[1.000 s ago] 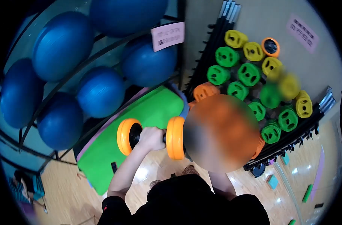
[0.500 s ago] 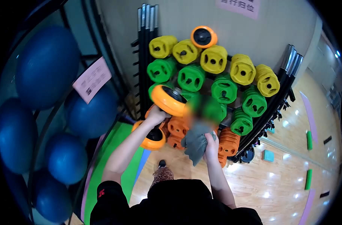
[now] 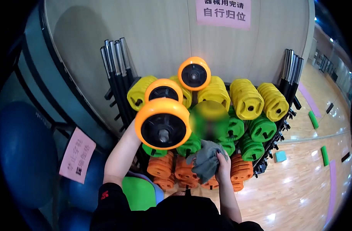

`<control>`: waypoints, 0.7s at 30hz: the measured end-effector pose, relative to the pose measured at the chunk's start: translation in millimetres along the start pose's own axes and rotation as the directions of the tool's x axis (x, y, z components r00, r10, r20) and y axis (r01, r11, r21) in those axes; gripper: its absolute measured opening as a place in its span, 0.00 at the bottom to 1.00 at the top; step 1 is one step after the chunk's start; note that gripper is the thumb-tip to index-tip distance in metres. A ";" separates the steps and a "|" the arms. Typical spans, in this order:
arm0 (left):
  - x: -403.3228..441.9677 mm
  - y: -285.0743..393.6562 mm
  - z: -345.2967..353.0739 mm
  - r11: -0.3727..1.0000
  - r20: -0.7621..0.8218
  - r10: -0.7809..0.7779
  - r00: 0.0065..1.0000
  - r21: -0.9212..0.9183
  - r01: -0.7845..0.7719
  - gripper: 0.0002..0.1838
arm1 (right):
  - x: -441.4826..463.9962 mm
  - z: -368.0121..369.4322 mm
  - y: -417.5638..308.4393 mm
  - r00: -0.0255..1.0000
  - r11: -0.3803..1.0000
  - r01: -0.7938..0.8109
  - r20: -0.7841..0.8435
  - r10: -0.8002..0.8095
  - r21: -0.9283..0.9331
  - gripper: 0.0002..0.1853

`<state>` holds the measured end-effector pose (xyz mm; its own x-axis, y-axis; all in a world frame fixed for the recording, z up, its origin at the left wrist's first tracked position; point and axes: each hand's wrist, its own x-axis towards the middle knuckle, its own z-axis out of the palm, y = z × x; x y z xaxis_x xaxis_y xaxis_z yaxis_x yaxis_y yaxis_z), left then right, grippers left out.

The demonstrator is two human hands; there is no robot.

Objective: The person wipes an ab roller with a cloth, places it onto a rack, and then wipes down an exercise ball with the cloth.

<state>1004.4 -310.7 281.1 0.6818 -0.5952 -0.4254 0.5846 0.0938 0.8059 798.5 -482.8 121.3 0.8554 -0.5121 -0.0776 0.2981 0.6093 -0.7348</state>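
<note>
Blue balls (image 3: 25, 158) fill the far left, with a pink sign (image 3: 77, 156) in front of them. Next, the left forearm (image 3: 124, 154) rises to an orange-and-black dumbbell (image 3: 166, 106), held up before rows of yellow weights (image 3: 247, 100), green weights (image 3: 262, 129) and orange weights (image 3: 241, 170). The left hand's grip is closed on the dumbbell, its fingers hidden by the near end. A second dumbbell (image 3: 194, 73) rests atop the yellow weights. Lower and to the right, the right hand (image 3: 223, 167) grips a crumpled grey cloth (image 3: 205, 161). Farther right, a turquoise block (image 3: 280, 156) lies on the wooden floor (image 3: 291, 196).
</note>
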 end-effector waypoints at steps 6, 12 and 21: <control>30.5 86.1 -18.1 0.946 0.085 0.300 0.950 0.103 -0.308 0.12 | 40.2 26.8 -2.6 0.999 0.998 0.050 -0.011 -0.051 -0.026 0.17; 159.4 136.9 -63.6 0.964 -0.146 0.163 0.976 0.234 -0.127 0.08 | 98.0 75.5 -19.0 0.993 0.994 0.106 0.047 -0.105 -0.019 0.22; 152.2 125.5 -61.9 0.937 -0.054 0.204 0.977 0.298 -0.180 0.12 | 155.4 96.6 -11.1 0.941 0.996 0.002 0.338 0.030 -0.093 0.18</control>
<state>1208.8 -340.1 292.0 0.8094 -0.5199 -0.2730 0.2943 -0.0432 0.9547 969.1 -510.7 182.5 0.9567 -0.2588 0.1333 0.2593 0.5492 -0.7944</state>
